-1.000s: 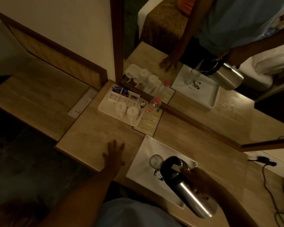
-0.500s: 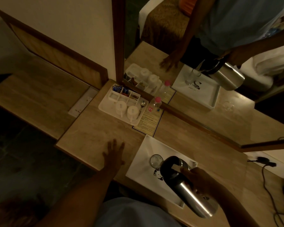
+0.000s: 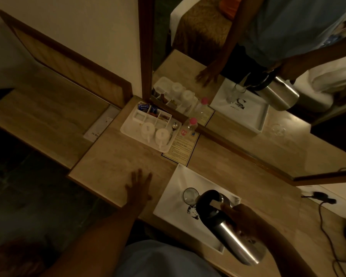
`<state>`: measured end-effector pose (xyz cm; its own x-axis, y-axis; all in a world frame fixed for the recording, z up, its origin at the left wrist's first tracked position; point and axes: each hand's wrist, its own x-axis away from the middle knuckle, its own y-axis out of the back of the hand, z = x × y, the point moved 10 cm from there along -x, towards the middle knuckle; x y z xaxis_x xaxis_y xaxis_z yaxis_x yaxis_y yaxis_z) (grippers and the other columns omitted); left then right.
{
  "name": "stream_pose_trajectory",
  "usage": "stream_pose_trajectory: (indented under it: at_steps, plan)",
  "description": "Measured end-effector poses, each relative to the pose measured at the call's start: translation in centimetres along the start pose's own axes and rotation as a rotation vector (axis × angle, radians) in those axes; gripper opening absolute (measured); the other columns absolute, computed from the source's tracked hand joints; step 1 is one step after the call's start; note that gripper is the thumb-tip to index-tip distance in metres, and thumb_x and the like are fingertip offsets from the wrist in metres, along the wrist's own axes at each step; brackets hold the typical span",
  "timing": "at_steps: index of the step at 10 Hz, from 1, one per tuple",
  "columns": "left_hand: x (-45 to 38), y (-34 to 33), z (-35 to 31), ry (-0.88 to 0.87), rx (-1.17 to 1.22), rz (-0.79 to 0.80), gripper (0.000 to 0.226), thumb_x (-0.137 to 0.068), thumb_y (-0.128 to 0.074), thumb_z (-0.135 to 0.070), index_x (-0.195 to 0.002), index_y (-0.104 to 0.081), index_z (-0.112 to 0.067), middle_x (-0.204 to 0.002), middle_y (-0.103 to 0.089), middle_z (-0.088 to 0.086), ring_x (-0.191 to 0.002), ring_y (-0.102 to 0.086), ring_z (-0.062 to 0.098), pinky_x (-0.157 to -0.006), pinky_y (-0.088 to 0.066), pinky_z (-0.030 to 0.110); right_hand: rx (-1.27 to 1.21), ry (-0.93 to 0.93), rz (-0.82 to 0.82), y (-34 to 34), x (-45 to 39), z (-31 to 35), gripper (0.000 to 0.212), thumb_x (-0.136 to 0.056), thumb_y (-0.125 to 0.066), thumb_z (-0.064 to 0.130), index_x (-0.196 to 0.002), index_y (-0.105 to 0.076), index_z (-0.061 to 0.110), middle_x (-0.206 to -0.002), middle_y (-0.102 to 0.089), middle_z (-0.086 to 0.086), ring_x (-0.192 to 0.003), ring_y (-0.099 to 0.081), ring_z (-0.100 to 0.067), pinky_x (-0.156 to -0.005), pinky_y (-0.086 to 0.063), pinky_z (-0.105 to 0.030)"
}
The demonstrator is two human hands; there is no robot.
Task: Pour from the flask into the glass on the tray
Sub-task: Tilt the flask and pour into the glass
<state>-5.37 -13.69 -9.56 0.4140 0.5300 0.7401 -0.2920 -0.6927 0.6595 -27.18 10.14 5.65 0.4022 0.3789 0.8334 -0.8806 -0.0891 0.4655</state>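
A steel flask (image 3: 231,238) with a black top is tilted over the white tray (image 3: 174,200), its spout end touching or just above the rim of a clear glass (image 3: 190,195) standing on the tray. My right hand (image 3: 246,218) grips the flask near its black top. My left hand (image 3: 139,186) lies flat on the wooden desk to the left of the tray, fingers spread, holding nothing. The dim light hides any stream of liquid.
A white tea tray (image 3: 128,129) with two cups, sachets and a spoon sits by the mirror (image 3: 248,108). A pink-capped bottle (image 3: 190,124) stands on a printed card (image 3: 181,145). A black cable (image 3: 324,214) trails at the right. The desk edge runs close to my body.
The flask and my right hand have barely shifted over the glass. My left hand stays flat on the desk.
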Motion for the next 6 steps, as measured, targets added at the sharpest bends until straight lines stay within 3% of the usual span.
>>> stream_pose_trajectory:
  at_steps: [2,6]
  plan:
    - [0.01,0.07,0.0,0.004,0.003,0.008,0.098,-0.1,-0.066,-0.04,-0.167,0.004,-0.036,-0.173,0.021,0.01,-0.163,0.013,0.038,-0.126,-0.021,0.065,-0.042,-0.021,-0.005,0.06,-0.19,-0.29,0.055,-0.102,-0.043,0.047,-0.065,-0.065,0.013,-0.037,-0.054,0.007,-0.032,-0.047,-0.004,-0.039,-0.042,-0.016]
    - [0.01,0.14,-0.04,0.009,-0.004,0.009,0.097,-0.1,-0.066,-0.04,-0.167,0.004,-0.037,-0.173,0.021,0.011,-0.163,0.014,0.038,-0.126,-0.02,0.065,-0.032,-0.046,-0.007,0.07,-0.47,-0.5,0.056,-0.102,-0.042,0.047,-0.073,-0.068,0.008,-0.044,-0.056,0.005,-0.035,-0.05,-0.006,-0.04,-0.044,-0.016]
